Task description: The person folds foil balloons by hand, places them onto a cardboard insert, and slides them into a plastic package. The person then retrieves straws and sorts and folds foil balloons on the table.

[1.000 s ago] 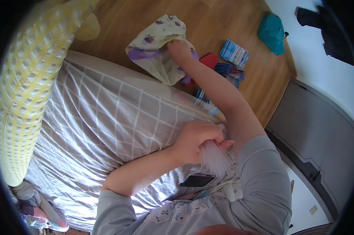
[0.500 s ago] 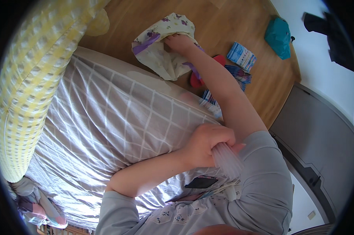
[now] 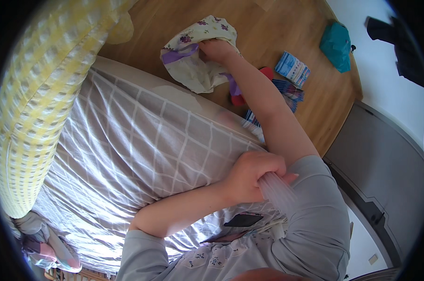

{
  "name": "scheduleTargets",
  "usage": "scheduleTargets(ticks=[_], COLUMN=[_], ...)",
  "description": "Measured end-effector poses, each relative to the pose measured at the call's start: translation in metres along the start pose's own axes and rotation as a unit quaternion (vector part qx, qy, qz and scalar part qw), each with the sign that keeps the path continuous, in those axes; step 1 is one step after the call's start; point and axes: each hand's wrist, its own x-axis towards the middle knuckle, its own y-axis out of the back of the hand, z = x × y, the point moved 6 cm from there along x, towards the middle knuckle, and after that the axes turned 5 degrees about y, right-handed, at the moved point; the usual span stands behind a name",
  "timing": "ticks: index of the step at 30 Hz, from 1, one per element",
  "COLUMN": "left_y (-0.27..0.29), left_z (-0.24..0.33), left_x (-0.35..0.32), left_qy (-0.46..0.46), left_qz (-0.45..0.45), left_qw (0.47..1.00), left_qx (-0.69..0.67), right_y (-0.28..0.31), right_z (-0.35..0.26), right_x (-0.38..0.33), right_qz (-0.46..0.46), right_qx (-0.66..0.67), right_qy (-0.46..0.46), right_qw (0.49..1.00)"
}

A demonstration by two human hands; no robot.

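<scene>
My left hand is closed around a bundle of thin, translucent plastic tubes or strips; their exact kind I cannot make out. The bundle's lower ends fan out toward my right sleeve. My right arm stretches down to the floor beside the bed, and its hand is inside the mouth of a cream cloth bag with purple flowers and purple trim. The bag's fabric hides the fingers, so what they touch cannot be seen.
A bed with a grey checked sheet fills the middle, with a yellow checked cushion at left. A dark flat phone-like thing lies near my body. Blue-and-white packets, red footwear and a teal bag are on the wooden floor.
The view has shifted slightly. My right hand stays at the cloth bag, whose opening has changed shape a little. The left hand keeps its hold on the plastic bundle.
</scene>
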Motion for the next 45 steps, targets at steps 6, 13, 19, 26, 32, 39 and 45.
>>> scheduleTargets(ticks=[6, 13, 19, 26, 32, 39, 45], left_y=[0.001, 0.000, 0.005, 0.004, 0.011, 0.010, 0.015], left_z=[0.001, 0.002, 0.001, 0.000, 0.000, -0.006, -0.011], left_x=[0.002, 0.002, 0.001, 0.002, 0.000, -0.010, -0.019], left_qy=[0.012, 0.002, 0.023, 0.025, 0.001, 0.034, 0.084], left_qz=[0.000, 0.002, 0.007, 0.004, 0.019, 0.053, 0.133], left_qw=[1.000, 1.000, 1.000, 0.999, 0.999, 0.996, 0.980], left_qx=[0.002, -0.021, -0.020, -0.043, -0.044, -0.068, -0.124], right_y=[0.000, 0.003, 0.011, 0.019, 0.032, 0.088, 0.205], right_z=[-0.014, -0.036, -0.020, 0.032, 0.023, 0.032, -0.018], right_x=[0.009, 0.002, 0.019, 0.049, 0.045, -0.030, -0.144], right_qz=[-0.031, 0.150, 0.183, 0.232, 0.241, 0.139, 0.197], right_qx=[-0.122, -0.179, -0.142, 0.066, 0.075, 0.119, 0.317], right_qy=[0.101, 0.170, 0.098, -0.199, -0.099, 0.004, -0.160], right_qw=[0.987, 0.957, 0.968, 0.950, 0.963, 0.983, 0.914])
